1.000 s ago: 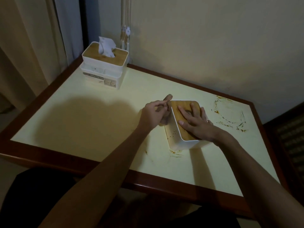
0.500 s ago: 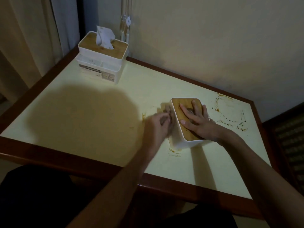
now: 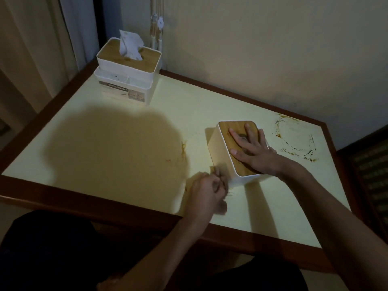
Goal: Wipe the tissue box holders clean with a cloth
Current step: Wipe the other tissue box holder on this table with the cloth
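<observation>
Hands at the stained holder, centre right of frame

Right hand (image 3: 251, 153) lies flat, fingers spread, on the wooden lid of the holder (image 3: 222, 152). Left hand (image 3: 206, 191), blurred, is curled round a cloth (image 3: 223, 207) at the holder's lower corner. A second holder (image 3: 128, 71) with tissue stands upper left on the table (image 3: 126, 133).

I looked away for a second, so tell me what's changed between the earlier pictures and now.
The left hand, gripping what looks like a small blurred cloth, slid from the far end of the near holder's side toward its near corner. The right hand stayed flat on the wooden lid. The far holder and table stains are unchanged.
</observation>
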Available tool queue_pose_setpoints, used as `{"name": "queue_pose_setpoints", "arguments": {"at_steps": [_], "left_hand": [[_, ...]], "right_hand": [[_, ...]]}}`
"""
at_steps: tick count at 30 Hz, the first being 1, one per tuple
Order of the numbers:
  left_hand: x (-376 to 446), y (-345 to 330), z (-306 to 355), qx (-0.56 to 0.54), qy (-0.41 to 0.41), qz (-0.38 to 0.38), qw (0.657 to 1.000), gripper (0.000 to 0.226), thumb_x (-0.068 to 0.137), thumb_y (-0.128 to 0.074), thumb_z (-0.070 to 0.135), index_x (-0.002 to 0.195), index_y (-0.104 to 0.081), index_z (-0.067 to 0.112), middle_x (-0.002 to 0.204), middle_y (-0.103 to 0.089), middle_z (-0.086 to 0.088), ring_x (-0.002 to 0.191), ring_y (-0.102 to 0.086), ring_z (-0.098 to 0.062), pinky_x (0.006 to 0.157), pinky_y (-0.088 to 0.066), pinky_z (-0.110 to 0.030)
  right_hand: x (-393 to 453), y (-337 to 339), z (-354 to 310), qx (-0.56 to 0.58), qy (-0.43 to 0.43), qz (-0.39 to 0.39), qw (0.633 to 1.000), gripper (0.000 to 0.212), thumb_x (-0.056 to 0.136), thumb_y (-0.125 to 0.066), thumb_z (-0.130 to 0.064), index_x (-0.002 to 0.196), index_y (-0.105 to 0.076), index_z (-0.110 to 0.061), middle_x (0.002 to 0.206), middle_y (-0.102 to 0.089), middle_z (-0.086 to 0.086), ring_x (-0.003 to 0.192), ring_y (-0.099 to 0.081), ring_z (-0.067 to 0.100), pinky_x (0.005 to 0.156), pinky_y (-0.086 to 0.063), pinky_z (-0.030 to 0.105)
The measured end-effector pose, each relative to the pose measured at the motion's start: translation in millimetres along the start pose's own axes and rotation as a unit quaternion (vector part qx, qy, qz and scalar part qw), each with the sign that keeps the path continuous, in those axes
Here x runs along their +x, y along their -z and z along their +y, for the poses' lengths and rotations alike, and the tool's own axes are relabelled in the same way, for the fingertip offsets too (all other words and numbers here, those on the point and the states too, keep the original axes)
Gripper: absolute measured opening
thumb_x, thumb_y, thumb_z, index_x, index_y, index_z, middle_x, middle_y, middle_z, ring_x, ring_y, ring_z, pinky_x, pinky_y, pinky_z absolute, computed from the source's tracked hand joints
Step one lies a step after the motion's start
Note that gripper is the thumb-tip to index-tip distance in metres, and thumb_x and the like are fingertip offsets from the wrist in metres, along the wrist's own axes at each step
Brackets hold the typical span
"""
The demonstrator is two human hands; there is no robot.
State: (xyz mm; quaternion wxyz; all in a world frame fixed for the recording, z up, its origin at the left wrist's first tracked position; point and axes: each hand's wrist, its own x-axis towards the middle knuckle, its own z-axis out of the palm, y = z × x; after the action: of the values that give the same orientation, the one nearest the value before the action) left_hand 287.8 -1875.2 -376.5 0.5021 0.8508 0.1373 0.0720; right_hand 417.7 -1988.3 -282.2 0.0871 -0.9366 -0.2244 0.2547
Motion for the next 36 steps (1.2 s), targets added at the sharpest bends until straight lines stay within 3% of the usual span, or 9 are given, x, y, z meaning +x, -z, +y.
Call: {"name": "queue_pose_setpoints", "arguments": {"at_steps": [5, 10, 13, 18, 22, 24, 30, 33, 36], "left_hand": [[23.3, 1.8, -4.5, 0.041, 0.007, -0.057, 0.997, 0.009, 0.082, -0.068, 0.02, 0.084, -0.073, 0.013, 0.07, -0.058, 0.006, 0.055, -0.045, 0.0, 0.053, -0.03, -0.009], [94.8, 28.4, -0.6, -0.012, 0.034, 0.033, 0.999, 0.008, 0.082, -0.064, 0.009, 0.085, -0.072, 0.007, 0.076, -0.067, -0.004, 0.066, -0.059, -0.014, 0.054, -0.037, -0.008], [128.7, 38.4, -2.6, -0.03, 0.03, 0.019, 0.999, 0.012, 0.087, -0.062, 0.013, 0.091, -0.072, 0.008, 0.086, -0.071, -0.011, 0.07, -0.065, -0.02, 0.067, -0.054, -0.024], [99.0, 30.8, -13.2, -0.024, -0.007, 0.033, 0.999, 0.015, 0.078, -0.066, 0.018, 0.085, -0.069, 0.005, 0.085, -0.07, -0.01, 0.077, -0.062, -0.019, 0.071, -0.044, -0.023], [60.9, 41.8, -20.0, -0.052, -0.066, -0.112, 0.99, 0.004, 0.075, -0.072, 0.007, 0.079, -0.074, 0.006, 0.077, -0.07, -0.001, 0.062, -0.057, 0.006, 0.065, -0.039, -0.006], [59.0, 54.1, -23.4, -0.071, -0.031, -0.18, 0.981, 0.011, 0.079, -0.069, 0.004, 0.084, -0.075, 0.01, 0.081, -0.071, 0.002, 0.063, -0.059, 0.009, 0.066, -0.043, -0.006], [70.0, 97.9, -20.6, -0.211, 0.1, -0.015, 0.972, 0.011, 0.088, -0.058, 0.005, 0.086, -0.069, 0.006, 0.076, -0.068, -0.005, 0.06, -0.065, -0.003, 0.054, -0.049, -0.015], [77.2, 113.9, -20.2, -0.231, 0.126, -0.018, 0.965, 0.015, 0.088, -0.056, 0.008, 0.085, -0.07, 0.01, 0.086, -0.069, -0.009, 0.074, -0.064, -0.019, 0.071, -0.056, -0.034], [77.0, 119.8, -21.8, -0.226, 0.136, -0.028, 0.964, 0.017, 0.087, -0.055, 0.007, 0.084, -0.07, 0.014, 0.087, -0.068, -0.006, 0.079, -0.063, -0.019, 0.077, -0.054, -0.037]], "right_hand": [[-2.1, -0.4, 0.9, 0.017, -0.001, 0.009, 1.0, 0.058, 0.089, -0.037, -0.062, 0.134, 0.001, -0.065, 0.154, 0.027, -0.014, 0.14, 0.031, 0.019, 0.111, 0.006, 0.058], [-3.5, -5.3, 2.4, 0.019, 0.004, 0.035, 0.999, 0.058, 0.074, -0.033, -0.079, 0.122, 0.0, -0.075, 0.155, 0.024, -0.016, 0.141, 0.03, 0.018, 0.111, 0.005, 0.059], [-1.8, -8.5, 4.8, 0.003, 0.012, 0.049, 0.999, 0.063, 0.07, -0.034, -0.083, 0.12, 0.003, -0.076, 0.155, 0.024, -0.017, 0.141, 0.03, 0.018, 0.111, 0.005, 0.059], [-0.5, -14.7, 2.6, -0.007, 0.001, 0.082, 0.997, 0.078, 0.071, -0.037, -0.08, 0.135, 0.003, -0.064, 0.156, 0.023, -0.013, 0.143, 0.026, 0.018, 0.113, 0.004, 0.056], [2.9, -8.1, -2.4, 0.016, -0.056, 0.086, 0.995, 0.109, 0.074, -0.055, -0.072, 0.15, 0.01, -0.03, 0.154, 0.032, -0.004, 0.144, 0.021, 0.019, 0.114, 0.001, 0.055], [3.5, -4.4, -7.6, -0.008, -0.092, 0.073, 0.993, 0.113, 0.073, -0.055, -0.074, 0.151, 0.012, -0.026, 0.155, 0.029, 0.001, 0.144, 0.022, 0.026, 0.113, 0.002, 0.057], [5.7, 9.3, -21.8, -0.043, -0.105, 0.029, 0.993, 0.108, 0.075, -0.059, -0.066, 0.151, 0.005, -0.025, 0.159, 0.012, 0.009, 0.144, -0.002, 0.037, 0.112, -0.014, 0.06], [1.8, 14.1, -18.3, -0.034, -0.066, -0.014, 0.997, 0.113, 0.068, -0.068, -0.058, 0.151, 0.003, -0.027, 0.158, 0.012, 0.004, 0.144, -0.001, 0.038, 0.112, -0.018, 0.06], [-6.7, 14.1, -13.5, -0.049, -0.025, -0.049, 0.997, 0.11, 0.07, -0.073, -0.033, 0.15, 0.001, -0.028, 0.158, 0.01, -0.003, 0.144, 0.005, 0.037, 0.114, -0.016, 0.058]]}}
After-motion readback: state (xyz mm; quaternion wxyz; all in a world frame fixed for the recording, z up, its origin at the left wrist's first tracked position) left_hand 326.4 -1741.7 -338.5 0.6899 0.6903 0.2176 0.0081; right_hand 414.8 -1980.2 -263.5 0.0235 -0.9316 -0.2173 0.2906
